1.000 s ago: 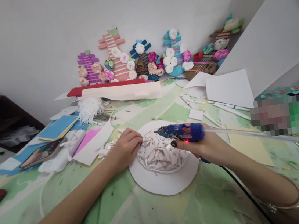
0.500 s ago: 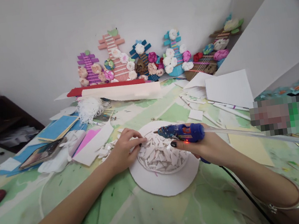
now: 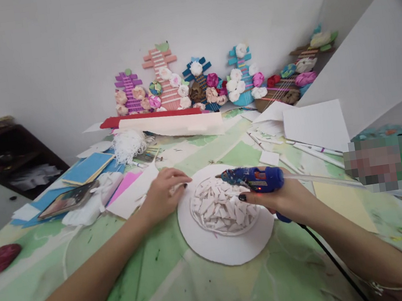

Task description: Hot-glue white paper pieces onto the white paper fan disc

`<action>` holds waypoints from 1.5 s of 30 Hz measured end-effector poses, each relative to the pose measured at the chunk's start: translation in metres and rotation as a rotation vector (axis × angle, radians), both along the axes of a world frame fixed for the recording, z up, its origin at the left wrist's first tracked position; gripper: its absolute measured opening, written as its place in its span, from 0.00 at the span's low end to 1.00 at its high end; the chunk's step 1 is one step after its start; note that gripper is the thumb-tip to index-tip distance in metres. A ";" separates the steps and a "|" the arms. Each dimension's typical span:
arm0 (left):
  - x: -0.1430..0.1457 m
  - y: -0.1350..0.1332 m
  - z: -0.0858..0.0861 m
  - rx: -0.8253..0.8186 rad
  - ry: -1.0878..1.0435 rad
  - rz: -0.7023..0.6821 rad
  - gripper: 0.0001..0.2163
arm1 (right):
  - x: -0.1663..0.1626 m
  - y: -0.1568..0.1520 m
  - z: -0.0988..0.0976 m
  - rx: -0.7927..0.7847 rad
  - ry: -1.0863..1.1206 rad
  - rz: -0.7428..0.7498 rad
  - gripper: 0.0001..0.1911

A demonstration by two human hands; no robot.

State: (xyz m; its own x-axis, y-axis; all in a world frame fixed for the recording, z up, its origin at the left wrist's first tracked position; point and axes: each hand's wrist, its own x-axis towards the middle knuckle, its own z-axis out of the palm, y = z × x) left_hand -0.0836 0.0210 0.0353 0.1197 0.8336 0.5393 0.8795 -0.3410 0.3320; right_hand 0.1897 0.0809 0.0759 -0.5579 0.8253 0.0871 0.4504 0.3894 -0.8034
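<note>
L hand: my left hand [image 3: 164, 191] sits at the left rim of the white disc [image 3: 225, 246], fingertips drawn together; can't tell if they pinch a scrap.
R hand: my right hand [image 3: 288, 199] is wrapped tight round the blue glue gun [image 3: 261, 180], nozzle pointing left.
Work pc: mound of white paper bits [image 3: 224, 208] at disc ctr, under the nozzle, on the green table [image 3: 167, 284].
Bkgd: paper-flower crafts [image 3: 198, 81] along the wall.

White wall [image 3: 59, 46] — dark shelf [image 3: 18, 156] left
</note>
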 end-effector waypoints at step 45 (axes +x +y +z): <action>0.016 -0.020 0.024 -0.090 -0.370 0.022 0.09 | -0.005 -0.011 -0.005 -0.115 0.115 0.083 0.15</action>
